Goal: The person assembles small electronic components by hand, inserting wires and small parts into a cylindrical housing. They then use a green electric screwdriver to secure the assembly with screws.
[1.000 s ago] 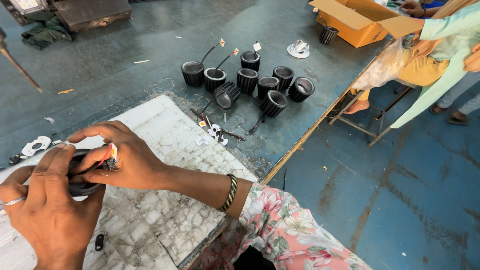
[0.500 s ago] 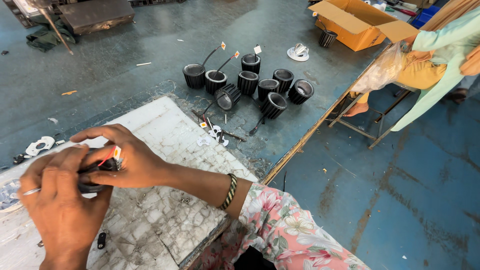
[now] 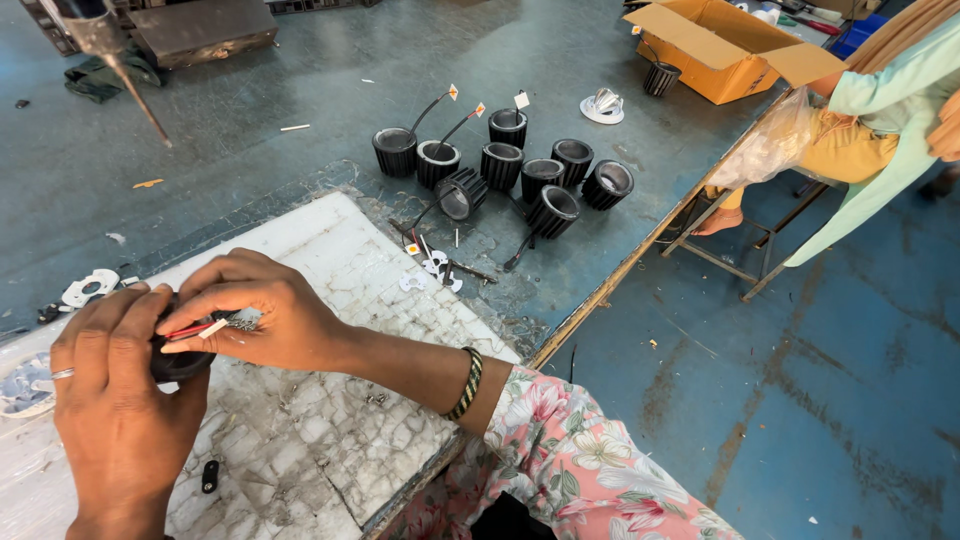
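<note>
Both hands on one black housing point(image 3: 180, 362), near left, over white slab point(image 3: 330, 440).
Left hand point(image 3: 115, 400) wrapped round housing; right hand point(image 3: 262, 318) pinching red wires point(image 3: 190, 328) at its top. Black housings cluster point(image 3: 500, 165) far, well apart.

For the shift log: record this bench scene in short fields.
Left hand: grips a black round housing from below
Right hand: fingers pinch red wire at the housing's top
Work surface: white cracked slab
Bench beyond: cluster of black housings, some with wires
Far corner: open cardboard box
Nearby: seated person at bench edge
</note>
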